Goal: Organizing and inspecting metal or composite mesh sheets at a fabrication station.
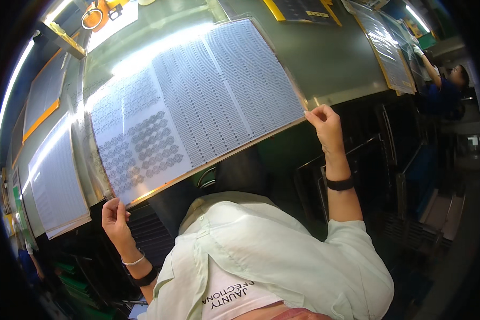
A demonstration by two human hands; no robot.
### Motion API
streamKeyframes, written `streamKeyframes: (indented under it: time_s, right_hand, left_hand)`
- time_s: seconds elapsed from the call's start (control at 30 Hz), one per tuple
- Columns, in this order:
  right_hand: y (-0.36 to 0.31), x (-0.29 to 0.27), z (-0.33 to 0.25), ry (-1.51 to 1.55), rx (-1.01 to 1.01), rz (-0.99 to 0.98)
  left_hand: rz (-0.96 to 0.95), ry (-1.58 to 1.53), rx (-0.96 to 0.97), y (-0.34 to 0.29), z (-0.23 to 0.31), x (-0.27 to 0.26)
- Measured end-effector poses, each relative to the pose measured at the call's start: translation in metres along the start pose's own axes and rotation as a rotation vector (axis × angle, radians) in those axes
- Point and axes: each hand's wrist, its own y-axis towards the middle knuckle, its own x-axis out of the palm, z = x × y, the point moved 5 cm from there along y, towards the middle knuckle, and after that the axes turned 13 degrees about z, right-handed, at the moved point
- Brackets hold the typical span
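Observation:
A large glossy sheet, like a printed film [226, 90], lies over the worktable in front of me. Fine rows of dark marks cover most of it, and clusters of ring-like patterns fill its left part. My left hand [116, 218] pinches the near left corner, fingers curled. At the near right corner my right hand [325, 125] grips the edge between thumb and fingertips. A thin copper-coloured edge shows along the sheet's near side. Bright lamp glare hides part of its far left.
On the left stand another patterned sheet [61, 176] and an orange-edged panel [45, 98]. A tape roll [92, 19] sits at the far left. Orange-edged dark film [304, 10] lies at the back. At right, a person [448, 88] reaches over a plastic-covered panel [384, 50]. Dark racks [357, 165] stand below.

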Motion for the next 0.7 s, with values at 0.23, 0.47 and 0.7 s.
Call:
streamKeyframes:
  time_s: [0.23,0.47,0.7]
  right_hand:
    - [0.001,-0.023,0.019,-0.024,0.087,0.013]
    - [0.000,-0.002,0.033,0.015,0.129,-0.087]
    - [0.008,-0.019,0.018,-0.077,0.088,-0.073]
  left_hand:
    - [0.305,0.191,0.369,-0.007,0.007,0.006]
    - [0.389,0.159,0.255,-0.013,-0.019,-0.010]
    - [0.396,0.169,0.345,-0.014,-0.001,0.001]
